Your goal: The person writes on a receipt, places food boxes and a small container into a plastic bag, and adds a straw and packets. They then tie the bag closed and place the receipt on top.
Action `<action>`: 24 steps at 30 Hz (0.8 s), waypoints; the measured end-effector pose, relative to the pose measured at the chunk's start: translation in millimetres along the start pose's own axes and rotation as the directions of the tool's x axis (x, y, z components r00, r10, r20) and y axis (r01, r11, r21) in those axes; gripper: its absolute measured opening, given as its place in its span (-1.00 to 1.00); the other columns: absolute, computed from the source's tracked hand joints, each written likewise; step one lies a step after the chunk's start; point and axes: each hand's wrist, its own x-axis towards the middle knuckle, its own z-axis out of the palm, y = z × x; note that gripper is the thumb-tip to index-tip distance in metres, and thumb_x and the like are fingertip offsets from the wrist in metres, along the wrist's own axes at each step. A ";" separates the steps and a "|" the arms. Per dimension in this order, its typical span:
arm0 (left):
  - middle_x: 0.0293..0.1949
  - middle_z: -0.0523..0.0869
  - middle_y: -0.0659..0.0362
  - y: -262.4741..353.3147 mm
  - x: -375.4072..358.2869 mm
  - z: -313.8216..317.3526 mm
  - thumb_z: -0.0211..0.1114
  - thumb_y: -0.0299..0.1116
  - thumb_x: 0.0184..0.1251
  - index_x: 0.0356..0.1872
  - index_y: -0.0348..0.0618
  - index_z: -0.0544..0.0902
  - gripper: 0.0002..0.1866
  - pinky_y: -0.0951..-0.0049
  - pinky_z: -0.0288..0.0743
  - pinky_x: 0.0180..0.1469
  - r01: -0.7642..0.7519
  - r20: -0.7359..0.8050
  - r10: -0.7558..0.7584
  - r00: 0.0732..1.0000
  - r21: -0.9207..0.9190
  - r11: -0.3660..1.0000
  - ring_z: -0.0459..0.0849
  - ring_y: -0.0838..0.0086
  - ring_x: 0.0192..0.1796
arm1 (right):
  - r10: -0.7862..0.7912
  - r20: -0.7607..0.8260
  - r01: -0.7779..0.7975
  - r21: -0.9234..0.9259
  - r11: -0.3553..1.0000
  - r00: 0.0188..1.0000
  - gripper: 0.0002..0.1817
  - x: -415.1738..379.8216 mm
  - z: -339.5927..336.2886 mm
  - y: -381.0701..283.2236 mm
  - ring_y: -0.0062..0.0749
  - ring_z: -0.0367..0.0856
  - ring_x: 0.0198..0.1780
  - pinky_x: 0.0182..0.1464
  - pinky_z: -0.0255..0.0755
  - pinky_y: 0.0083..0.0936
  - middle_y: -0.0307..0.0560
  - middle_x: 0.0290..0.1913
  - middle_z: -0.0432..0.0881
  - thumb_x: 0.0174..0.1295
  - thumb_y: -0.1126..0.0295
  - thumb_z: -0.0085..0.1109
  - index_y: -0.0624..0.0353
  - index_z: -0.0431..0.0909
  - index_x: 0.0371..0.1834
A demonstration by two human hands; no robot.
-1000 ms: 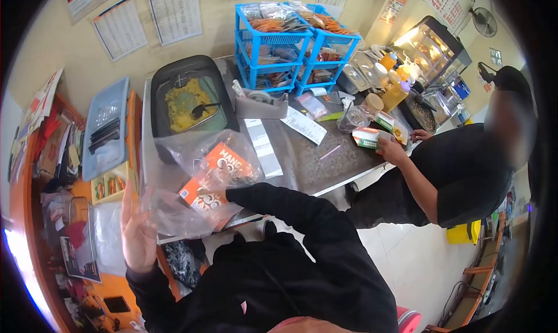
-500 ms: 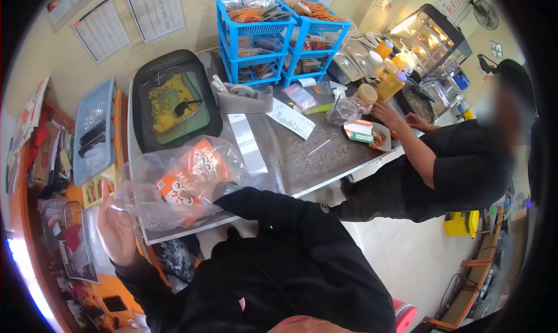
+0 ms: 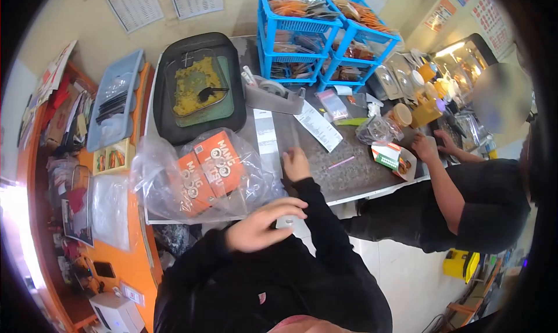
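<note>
Location type: small takeaway food kitchen. Indicators: lit food warmer cabinet [image 3: 468, 65]; sauce bottles [image 3: 427, 113] in front of the cabinet; tray of yellow food [image 3: 200, 86] on the same counter [image 3: 314, 158], farther from the cabinet.

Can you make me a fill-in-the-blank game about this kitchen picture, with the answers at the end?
The orange packaging is ____ the clear plastic bag.
The black spoon lies on food that is coloured ____.
The stacked baskets are coloured ____.
The camera wearer's ____ hand is nearer to the grey tape dispenser.

Missing words: inside; yellow; blue; right.
</note>
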 end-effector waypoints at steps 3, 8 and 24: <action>-0.20 0.55 0.15 -166.4 6.7 49.8 -0.05 -0.70 0.05 -0.17 -0.25 0.50 -0.69 0.47 0.38 0.04 0.305 -0.225 -0.336 0.915 -0.160 0.939 0.53 0.47 -0.07 | -0.103 -0.118 0.078 -0.200 0.977 0.988 -0.59 19.2 43.5 -13.1 0.08 0.43 -0.12 -0.11 0.34 -0.19 0.11 -0.14 0.46 -0.04 0.23 0.30 0.20 0.49 -0.15; -0.08 0.48 -0.03 -224.1 42.3 11.9 0.11 -0.57 0.04 0.05 -0.20 0.34 -0.54 0.24 0.29 0.12 0.570 -0.832 -0.088 0.548 0.294 0.768 0.47 0.13 0.00 | -0.060 0.011 0.061 -0.182 0.981 0.998 -0.57 25.4 64.8 -2.5 0.05 0.36 -0.10 -0.06 0.30 -0.18 0.06 -0.15 0.39 -0.15 0.30 0.35 0.18 0.48 -0.18; 0.00 0.43 0.01 -263.9 45.8 -27.0 0.38 -0.40 -0.18 0.05 -0.21 0.45 -0.39 0.20 0.27 0.09 0.794 -0.779 -0.293 0.555 0.390 0.467 0.42 0.10 0.01 | 0.091 0.017 -0.092 0.143 0.985 0.996 -0.54 21.2 54.2 -14.3 0.12 0.34 -0.07 -0.04 0.27 -0.16 0.19 -0.17 0.34 -0.23 0.48 0.27 0.28 0.40 -0.17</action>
